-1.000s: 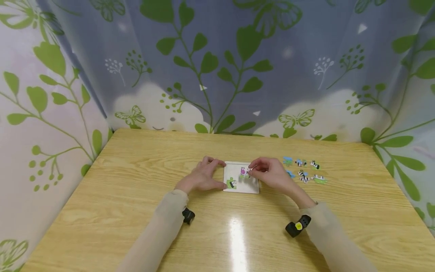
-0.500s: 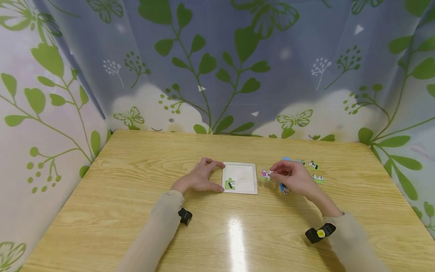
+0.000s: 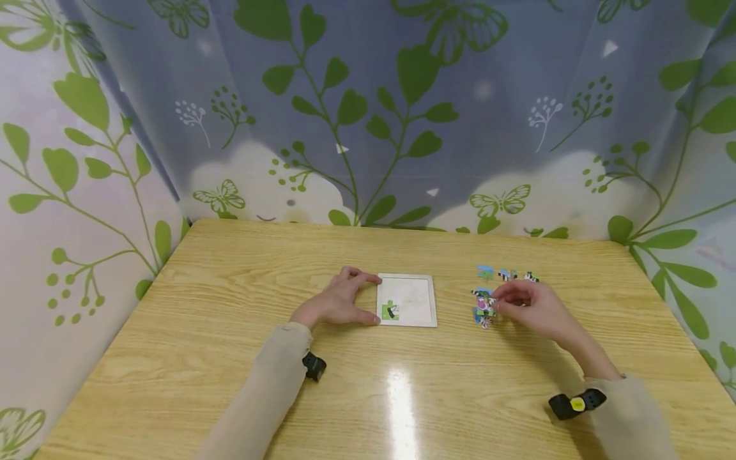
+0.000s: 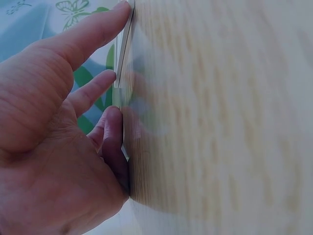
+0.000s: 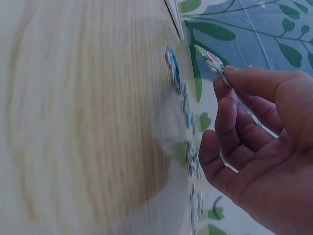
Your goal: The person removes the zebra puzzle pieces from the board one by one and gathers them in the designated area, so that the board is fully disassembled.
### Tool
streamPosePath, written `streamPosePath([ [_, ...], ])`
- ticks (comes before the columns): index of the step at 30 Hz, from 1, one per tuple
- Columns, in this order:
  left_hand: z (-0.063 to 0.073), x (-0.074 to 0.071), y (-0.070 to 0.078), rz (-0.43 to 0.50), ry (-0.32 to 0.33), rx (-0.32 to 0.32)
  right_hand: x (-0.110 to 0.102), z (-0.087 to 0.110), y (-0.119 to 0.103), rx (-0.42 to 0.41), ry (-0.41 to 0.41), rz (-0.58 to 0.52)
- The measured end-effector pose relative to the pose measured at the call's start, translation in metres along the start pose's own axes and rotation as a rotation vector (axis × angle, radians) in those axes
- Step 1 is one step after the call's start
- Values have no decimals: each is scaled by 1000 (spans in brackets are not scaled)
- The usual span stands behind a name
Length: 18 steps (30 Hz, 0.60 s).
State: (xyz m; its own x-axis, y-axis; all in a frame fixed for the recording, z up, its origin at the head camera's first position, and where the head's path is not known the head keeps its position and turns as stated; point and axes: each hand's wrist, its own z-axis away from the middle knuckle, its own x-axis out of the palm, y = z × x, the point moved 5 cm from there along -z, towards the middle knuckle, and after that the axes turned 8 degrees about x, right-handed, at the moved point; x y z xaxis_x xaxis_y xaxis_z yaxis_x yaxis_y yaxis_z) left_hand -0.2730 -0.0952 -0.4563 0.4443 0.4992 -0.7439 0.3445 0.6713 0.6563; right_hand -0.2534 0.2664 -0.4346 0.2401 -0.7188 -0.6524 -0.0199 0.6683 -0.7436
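Observation:
A shallow white puzzle tray [image 3: 434, 305] lies on the table, one green jigsaw piece [image 3: 390, 311] in its lower left corner. Along the tray's left edge, my left hand [image 3: 339, 299] touches both corners, thumb and fingers spread apart. My right hand [image 3: 540, 312] pinches a jigsaw piece with a pink patch [image 5: 212, 58] between thumb and index finger. In the right wrist view that piece is lifted off the table. From the head it overlaps loose blue and striped jigsaw pieces [image 3: 478, 315] lying beneath, and the hand hides some others.
Behind the right hand runs a row of loose pieces, among them a blue-green one [image 3: 485, 273] and a striped one [image 3: 507, 275]. A patterned curtain [image 3: 368, 160] rises at the back edge of the wooden table [image 3: 259, 255].
The right hand has moved right, carrying the pinched piece from above the tray to over the loose pieces. The left hand stays at the tray's edge.

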Motion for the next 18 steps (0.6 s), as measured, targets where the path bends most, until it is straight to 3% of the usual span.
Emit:
streamPosePath([
  [18, -1, 0, 0, 8, 14, -7, -21, 14, 30, -6, 4, 146],
])
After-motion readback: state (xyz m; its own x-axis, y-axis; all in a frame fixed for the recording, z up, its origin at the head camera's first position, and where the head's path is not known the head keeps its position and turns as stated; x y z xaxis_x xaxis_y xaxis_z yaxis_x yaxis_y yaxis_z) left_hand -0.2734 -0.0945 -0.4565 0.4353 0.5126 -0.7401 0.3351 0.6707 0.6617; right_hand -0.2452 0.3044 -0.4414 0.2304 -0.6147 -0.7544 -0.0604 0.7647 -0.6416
